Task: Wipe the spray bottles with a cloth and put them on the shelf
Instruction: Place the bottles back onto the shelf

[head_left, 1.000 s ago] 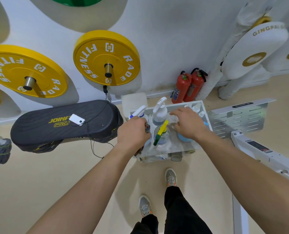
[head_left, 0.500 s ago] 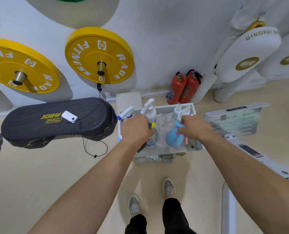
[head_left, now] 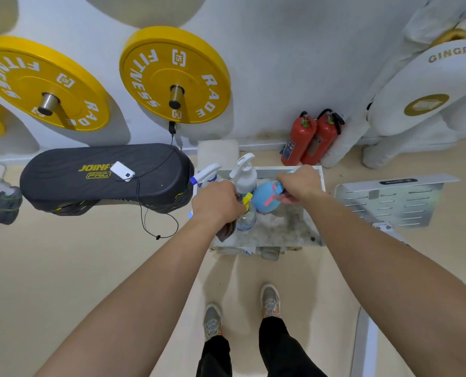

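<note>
1. Inside the white tray [head_left: 280, 231], at its far left, stand a white spray bottle [head_left: 245, 176] and a clear bottle [head_left: 246, 219] with a yellow trigger.
2. Just right of them, the right hand [head_left: 298, 183] has its grip closed round the blue bottle [head_left: 263, 200].
3. Beside the clear bottle, the left hand [head_left: 215, 204] has a dark cloth [head_left: 226, 231] in its grip.

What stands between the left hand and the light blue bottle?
Head view: a clear bottle with a yellow trigger stands between the left hand, which holds a cloth, and the light blue bottle.
</note>
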Action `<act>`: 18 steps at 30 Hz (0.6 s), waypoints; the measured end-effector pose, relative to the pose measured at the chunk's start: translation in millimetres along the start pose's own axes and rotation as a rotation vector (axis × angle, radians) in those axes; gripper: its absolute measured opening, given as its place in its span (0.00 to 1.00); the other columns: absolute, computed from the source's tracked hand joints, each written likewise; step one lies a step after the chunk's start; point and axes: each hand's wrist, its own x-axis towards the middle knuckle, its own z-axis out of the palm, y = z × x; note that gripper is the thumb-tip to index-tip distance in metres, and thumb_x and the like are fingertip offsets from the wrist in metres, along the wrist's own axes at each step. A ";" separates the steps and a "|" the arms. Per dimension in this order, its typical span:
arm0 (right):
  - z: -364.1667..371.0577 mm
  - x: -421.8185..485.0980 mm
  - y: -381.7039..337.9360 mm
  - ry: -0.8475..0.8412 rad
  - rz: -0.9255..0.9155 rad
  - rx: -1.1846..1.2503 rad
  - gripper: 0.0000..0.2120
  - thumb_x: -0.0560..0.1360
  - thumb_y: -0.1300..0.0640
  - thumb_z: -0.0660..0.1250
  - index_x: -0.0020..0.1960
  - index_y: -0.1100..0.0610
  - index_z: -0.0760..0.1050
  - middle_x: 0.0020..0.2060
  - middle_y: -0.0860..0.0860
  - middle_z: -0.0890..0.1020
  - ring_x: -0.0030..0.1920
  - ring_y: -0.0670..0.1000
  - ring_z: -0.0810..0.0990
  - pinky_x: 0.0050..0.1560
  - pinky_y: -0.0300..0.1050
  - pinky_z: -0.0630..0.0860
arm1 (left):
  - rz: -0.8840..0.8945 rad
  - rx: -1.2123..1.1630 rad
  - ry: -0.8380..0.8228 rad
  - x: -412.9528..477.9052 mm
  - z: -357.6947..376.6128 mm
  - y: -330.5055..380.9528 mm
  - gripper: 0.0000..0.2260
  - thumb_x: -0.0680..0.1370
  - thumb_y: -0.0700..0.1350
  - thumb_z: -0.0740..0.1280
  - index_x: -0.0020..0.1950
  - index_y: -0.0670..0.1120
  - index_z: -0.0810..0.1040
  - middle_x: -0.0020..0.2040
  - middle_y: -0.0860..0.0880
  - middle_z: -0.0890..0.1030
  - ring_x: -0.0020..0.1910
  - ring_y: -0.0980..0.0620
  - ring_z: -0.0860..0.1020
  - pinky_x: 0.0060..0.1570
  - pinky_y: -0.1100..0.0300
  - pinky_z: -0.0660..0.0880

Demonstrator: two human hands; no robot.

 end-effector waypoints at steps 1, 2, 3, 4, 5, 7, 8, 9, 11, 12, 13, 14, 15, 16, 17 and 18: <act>2.8 3.0 -0.9 -0.014 0.037 0.064 0.08 0.73 0.62 0.67 0.44 0.69 0.77 0.32 0.65 0.84 0.32 0.58 0.86 0.38 0.50 0.85 | -0.004 -0.005 -0.004 0.6 0.4 0.0 0.14 0.72 0.57 0.72 0.48 0.49 0.79 0.40 0.50 0.80 0.41 0.47 0.79 0.35 0.57 0.72; 5.3 6.2 -1.5 -0.024 0.063 0.115 0.09 0.74 0.61 0.67 0.46 0.69 0.76 0.33 0.65 0.84 0.33 0.58 0.87 0.37 0.49 0.85 | -0.008 -0.008 -0.008 1.2 0.8 -0.1 0.14 0.72 0.57 0.72 0.48 0.49 0.79 0.40 0.50 0.79 0.41 0.47 0.79 0.35 0.57 0.72; 7.3 9.0 -2.5 -0.029 0.082 0.158 0.09 0.75 0.60 0.66 0.46 0.68 0.76 0.34 0.65 0.85 0.34 0.58 0.87 0.37 0.47 0.85 | -0.012 -0.012 -0.012 1.7 1.2 -0.5 0.14 0.72 0.57 0.72 0.48 0.49 0.79 0.40 0.50 0.79 0.41 0.47 0.79 0.35 0.57 0.72; 9.6 12.4 -3.3 -0.027 0.096 0.195 0.09 0.75 0.60 0.66 0.46 0.67 0.75 0.35 0.64 0.85 0.34 0.57 0.87 0.38 0.47 0.85 | -0.015 -0.017 -0.017 2.2 1.6 -1.1 0.14 0.71 0.57 0.72 0.48 0.49 0.79 0.40 0.50 0.79 0.41 0.47 0.79 0.35 0.57 0.72; 11.3 15.5 -4.0 -0.023 0.105 0.227 0.08 0.76 0.59 0.66 0.47 0.66 0.75 0.35 0.64 0.85 0.34 0.57 0.87 0.38 0.46 0.85 | -0.017 -0.022 -0.022 2.5 1.9 -1.7 0.14 0.71 0.57 0.73 0.48 0.49 0.79 0.40 0.50 0.79 0.41 0.47 0.79 0.35 0.57 0.72; 13.6 21.0 -5.7 -0.017 0.119 0.270 0.07 0.76 0.59 0.66 0.48 0.64 0.75 0.35 0.64 0.85 0.33 0.57 0.87 0.36 0.45 0.84 | -0.018 -0.025 -0.027 3.2 2.7 -2.8 0.14 0.72 0.58 0.73 0.48 0.49 0.79 0.39 0.50 0.79 0.41 0.47 0.79 0.36 0.56 0.72; 14.5 23.4 -6.6 -0.016 0.122 0.284 0.07 0.76 0.59 0.66 0.49 0.64 0.74 0.36 0.64 0.85 0.33 0.57 0.87 0.35 0.44 0.84 | -0.018 -0.023 -0.026 3.3 3.2 -3.0 0.14 0.72 0.58 0.72 0.48 0.49 0.79 0.40 0.50 0.79 0.41 0.47 0.79 0.36 0.56 0.72; 15.0 25.1 -7.8 -0.013 0.125 0.299 0.08 0.76 0.60 0.66 0.49 0.65 0.74 0.36 0.64 0.85 0.33 0.56 0.87 0.33 0.44 0.83 | -0.017 -0.021 -0.023 3.3 3.5 -3.0 0.14 0.72 0.58 0.72 0.48 0.49 0.79 0.40 0.50 0.79 0.41 0.47 0.79 0.36 0.56 0.72; 15.7 27.4 -10.1 -0.015 0.134 0.328 0.08 0.77 0.60 0.66 0.49 0.65 0.74 0.35 0.64 0.85 0.31 0.55 0.86 0.30 0.42 0.82 | -0.016 -0.023 -0.019 3.4 4.2 -3.0 0.14 0.72 0.58 0.72 0.48 0.49 0.79 0.40 0.50 0.79 0.41 0.47 0.79 0.35 0.57 0.72; 16.0 28.4 -11.0 -0.019 0.143 0.341 0.07 0.77 0.60 0.66 0.49 0.65 0.73 0.33 0.63 0.85 0.31 0.55 0.86 0.30 0.42 0.82 | -0.016 -0.025 -0.019 3.5 4.6 -3.3 0.14 0.72 0.58 0.72 0.48 0.49 0.79 0.40 0.50 0.79 0.41 0.47 0.79 0.35 0.57 0.71; 16.2 29.2 -11.3 -0.020 0.154 0.353 0.08 0.78 0.60 0.66 0.49 0.65 0.73 0.31 0.62 0.84 0.30 0.54 0.86 0.32 0.42 0.83 | -0.018 -0.027 -0.021 3.5 4.8 -3.7 0.14 0.72 0.59 0.72 0.48 0.49 0.79 0.40 0.50 0.79 0.41 0.48 0.78 0.34 0.57 0.71; 16.7 30.4 -11.4 -0.022 0.164 0.362 0.08 0.78 0.60 0.66 0.49 0.66 0.73 0.29 0.62 0.84 0.30 0.54 0.86 0.34 0.43 0.84 | -0.020 -0.029 -0.024 3.4 5.0 -4.0 0.14 0.72 0.59 0.72 0.48 0.49 0.78 0.40 0.50 0.79 0.40 0.48 0.78 0.34 0.57 0.70; 17.2 31.1 -11.1 -0.023 0.173 0.367 0.08 0.78 0.60 0.66 0.49 0.66 0.73 0.29 0.62 0.84 0.30 0.54 0.86 0.35 0.43 0.84 | -0.021 -0.031 -0.027 3.3 4.9 -4.1 0.14 0.72 0.59 0.72 0.48 0.49 0.78 0.40 0.50 0.79 0.40 0.48 0.78 0.34 0.57 0.70; 18.1 31.5 -11.2 -0.024 0.176 0.369 0.07 0.78 0.61 0.66 0.49 0.66 0.73 0.29 0.62 0.84 0.30 0.54 0.86 0.35 0.42 0.84 | -0.021 -0.032 -0.028 3.3 4.8 -4.1 0.14 0.72 0.58 0.72 0.48 0.49 0.78 0.40 0.50 0.79 0.40 0.48 0.78 0.34 0.57 0.70; 19.1 31.6 -11.4 -0.020 0.176 0.368 0.07 0.78 0.61 0.67 0.49 0.66 0.74 0.29 0.62 0.84 0.31 0.54 0.86 0.34 0.42 0.84 | -0.020 -0.032 -0.029 3.1 4.3 -4.1 0.14 0.72 0.58 0.72 0.48 0.49 0.78 0.40 0.50 0.79 0.41 0.48 0.78 0.35 0.57 0.71; 20.7 32.1 -11.4 -0.010 0.173 0.365 0.07 0.78 0.61 0.67 0.50 0.66 0.74 0.30 0.62 0.84 0.32 0.54 0.87 0.34 0.43 0.84 | -0.017 -0.032 -0.030 2.7 4.0 -4.2 0.14 0.72 0.58 0.72 0.48 0.49 0.78 0.40 0.50 0.79 0.41 0.47 0.79 0.36 0.56 0.72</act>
